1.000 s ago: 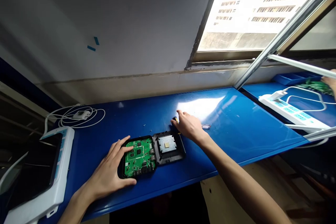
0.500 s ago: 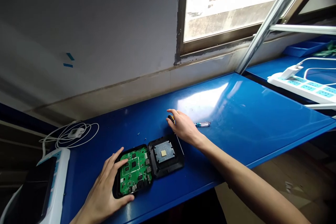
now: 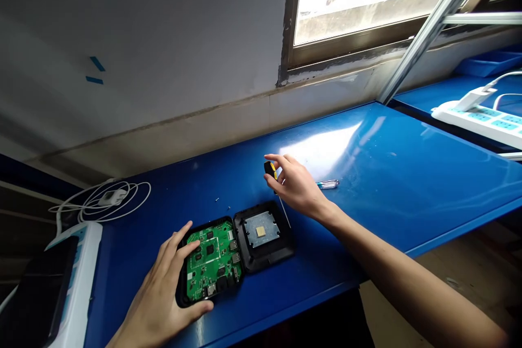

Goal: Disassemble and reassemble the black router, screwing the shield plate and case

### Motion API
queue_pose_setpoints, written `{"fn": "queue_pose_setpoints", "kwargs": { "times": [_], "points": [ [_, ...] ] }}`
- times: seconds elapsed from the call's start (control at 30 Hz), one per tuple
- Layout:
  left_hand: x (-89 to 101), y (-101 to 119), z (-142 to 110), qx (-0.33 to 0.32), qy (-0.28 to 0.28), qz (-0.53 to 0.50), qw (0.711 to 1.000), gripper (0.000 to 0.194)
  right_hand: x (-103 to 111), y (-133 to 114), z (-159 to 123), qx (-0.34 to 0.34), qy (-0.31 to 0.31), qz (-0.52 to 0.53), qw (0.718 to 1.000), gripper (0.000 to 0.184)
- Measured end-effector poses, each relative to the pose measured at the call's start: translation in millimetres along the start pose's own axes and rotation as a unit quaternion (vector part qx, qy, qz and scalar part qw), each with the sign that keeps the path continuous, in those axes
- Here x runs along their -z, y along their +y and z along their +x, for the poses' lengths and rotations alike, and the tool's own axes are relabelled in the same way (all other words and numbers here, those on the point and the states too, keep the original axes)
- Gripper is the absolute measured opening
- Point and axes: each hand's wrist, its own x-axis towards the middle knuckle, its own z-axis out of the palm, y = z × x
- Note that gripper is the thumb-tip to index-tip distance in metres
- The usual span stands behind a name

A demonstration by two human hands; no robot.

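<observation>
The left hand [image 3: 161, 288] is spread wide, palm downward, around the left side of a black case [image 3: 181, 289]. Its thumb lies along the near edge, the index finger reaches over the green circuit board [image 3: 209, 263] inside, and another finger stands at the far left corner. The wrist comes from the lower left.

The right hand [image 3: 297, 187] is pinching the black and yellow handle of a screwdriver [image 3: 268, 169] between thumb and fingers, with the index finger stretched out above. This hand is raised a little, and its forearm goes in a long slant to the lower right. The thin shaft points down beside the right edge of the black lid [image 3: 265, 262], which lies next to the case, its inner side upward, with a metal plate [image 3: 271, 235] in it. Whether the tip touches the counter [image 3: 387, 190], I cannot tell.

Near the right wrist lies a second screwdriver [image 3: 329, 184] with transparent handle, partly hidden. Two small screws [image 3: 217, 199] are beyond the case. Farther left are a coiled white cable [image 3: 138, 201] and a power strip [image 3: 87, 244] under a dark device [image 3: 36, 288].
</observation>
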Motion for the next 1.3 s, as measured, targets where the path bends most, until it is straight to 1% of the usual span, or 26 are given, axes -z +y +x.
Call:
{"fn": "queue_pose_setpoints", "kwargs": {
  "times": [0.1, 0.2, 0.43, 0.53, 0.6, 0.63, 0.7, 0.77, 0.83, 0.87, 0.93, 1.03, 1.1, 1.17, 1.23, 1.27, 1.3],
  "points": [
    [-1.0, 0, -1, 0.005, -0.003, 0.007, 1.000, 0.082, -3, -1, -1, -0.002, 0.006, -0.010, 1.000, 0.044],
    [-1.6, 1, -1, 0.003, 0.000, 0.010, 1.000, 0.083, -7, 0, -1, -0.001, 0.001, -0.017, 1.000, 0.040],
    [-4.5, -2, -4, -0.030, 0.033, -0.003, 0.999, 0.091, -11, 7, 2, -0.003, -0.010, -0.040, 0.999, 0.035],
    [-5.1, 8, -5, -0.023, 0.066, 0.005, 0.998, 0.094, -12, 9, 3, -0.002, -0.016, -0.067, 0.998, 0.036],
    [-5.1, 25, 0, -0.033, 0.068, 0.014, 0.997, 0.100, -14, 9, 2, 0.000, -0.023, -0.092, 0.996, 0.038],
    [-4.7, 36, 6, -0.042, 0.057, 0.023, 0.997, 0.100, -15, 9, 1, 0.000, -0.028, -0.105, 0.994, 0.038],
    [-2.3, 59, 24, -0.070, -0.001, 0.051, 0.996, 0.101, -17, 7, -1, -0.003, -0.034, -0.134, 0.990, 0.038],
    [2.8, 80, 47, -0.053, -0.064, 0.059, 0.995, 0.106, -17, 4, -4, -0.008, -0.036, -0.163, 0.986, 0.034],
    [9.7, 94, 69, -0.032, -0.141, 0.053, 0.988, 0.113, -17, 2, -5, -0.012, -0.035, -0.188, 0.982, 0.031],
    [13.1, 100, 78, -0.025, -0.161, 0.046, 0.986, 0.115, -17, 1, -6, -0.012, -0.033, -0.196, 0.980, 0.029],
    [18.3, 106, 90, -0.020, -0.169, 0.035, 0.985, 0.117, -17, 1, -7, -0.007, -0.028, -0.205, 0.978, 0.027],
    [21.0, 112, 95, -0.012, -0.156, 0.026, 0.987, 0.114, -18, 2, -7, 0.009, -0.011, -0.195, 0.981, 0.028],
    [21.7, 114, 94, -0.020, -0.131, 0.017, 0.991, 0.111, -18, 4, -5, 0.019, 0.011, -0.177, 0.984, 0.035],
    [24.0, 114, 93, -0.046, -0.080, 0.010, 0.996, 0.105, -15, 5, -3, 0.028, 0.040, -0.149, 0.988, 0.041],
    [29.2, 109, 92, -0.080, -0.016, 0.005, 0.997, 0.101, -8, 4, -1, 0.049, 0.059, -0.111, 0.991, 0.047],
    [32.9, 104, 92, -0.097, 0.014, 0.002, 0.995, 0.101, -4, 4, -1, 0.068, 0.059, -0.093, 0.992, 0.049],
    [37.2, 98, 92, -0.109, 0.042, -0.005, 0.993, 0.103, 0, 3, -2, 0.101, 0.054, -0.068, 0.991, 0.052]
  ]
}}
